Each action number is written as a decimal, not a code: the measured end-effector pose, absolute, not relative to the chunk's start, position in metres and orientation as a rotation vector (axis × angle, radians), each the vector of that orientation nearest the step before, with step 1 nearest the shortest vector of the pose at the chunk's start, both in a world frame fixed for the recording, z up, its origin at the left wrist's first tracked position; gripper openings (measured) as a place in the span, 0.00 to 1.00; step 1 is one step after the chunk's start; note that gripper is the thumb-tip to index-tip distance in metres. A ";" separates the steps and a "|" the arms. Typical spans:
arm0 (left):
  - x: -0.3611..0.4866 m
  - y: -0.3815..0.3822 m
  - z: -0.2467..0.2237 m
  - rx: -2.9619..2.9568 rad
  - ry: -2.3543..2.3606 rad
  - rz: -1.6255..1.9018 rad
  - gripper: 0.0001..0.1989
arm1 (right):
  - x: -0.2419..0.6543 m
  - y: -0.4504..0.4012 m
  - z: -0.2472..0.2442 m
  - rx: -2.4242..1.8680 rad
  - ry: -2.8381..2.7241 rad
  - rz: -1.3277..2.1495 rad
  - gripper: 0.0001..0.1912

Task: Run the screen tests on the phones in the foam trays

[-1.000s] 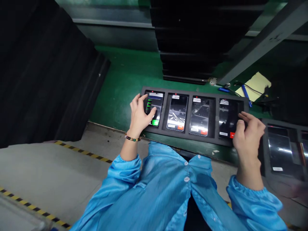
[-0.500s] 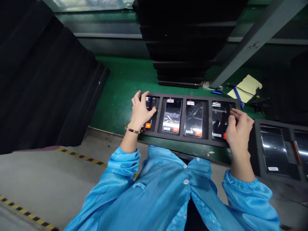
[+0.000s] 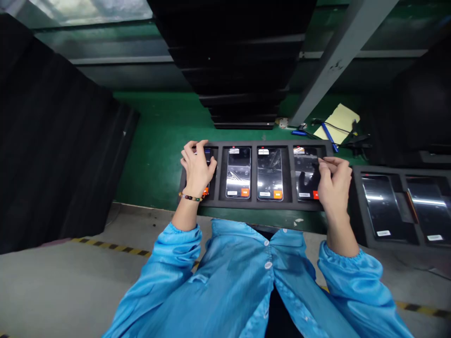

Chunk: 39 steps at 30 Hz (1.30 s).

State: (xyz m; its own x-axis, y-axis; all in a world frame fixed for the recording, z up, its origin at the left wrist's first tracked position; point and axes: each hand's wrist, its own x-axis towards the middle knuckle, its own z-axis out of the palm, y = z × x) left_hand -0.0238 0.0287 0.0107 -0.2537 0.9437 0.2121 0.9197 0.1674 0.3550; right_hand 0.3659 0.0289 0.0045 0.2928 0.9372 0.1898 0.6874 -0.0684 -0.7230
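My left hand rests over the left end of a black foam tray, its fingers bent but spread and the thumb apart. It partly covers the leftmost phone, whose orange label peeks out below. At the tray's other end, my right hand has thumb and fingertips drawn together beside the right edge of the rightmost phone; what lies between them is hidden. Between my hands two more phones, one left of centre and one right of centre, lie face up in their compartments, with white and orange labels.
Another foam tray with dark phones sits to the right. Tall stacks of black trays stand behind and at left. A grey post, yellow paper, a blue pen and cables lie beyond the tray on the green table.
The whole view has shifted, so the tray and hands appear further left. My right thumb and fingertips have come closer together. Tray and phones keep their places on the table.
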 end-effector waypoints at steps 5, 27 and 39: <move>-0.027 0.026 0.010 1.876 2.309 0.711 0.34 | 0.363 0.024 0.002 -1.838 -1.448 0.347 0.16; 0.068 0.052 0.030 1.956 2.013 0.605 0.43 | 0.261 0.007 0.007 -1.711 -1.914 0.302 0.26; 0.075 0.053 0.024 1.962 2.031 0.604 0.36 | 0.267 0.011 0.005 -1.702 -1.781 0.457 0.19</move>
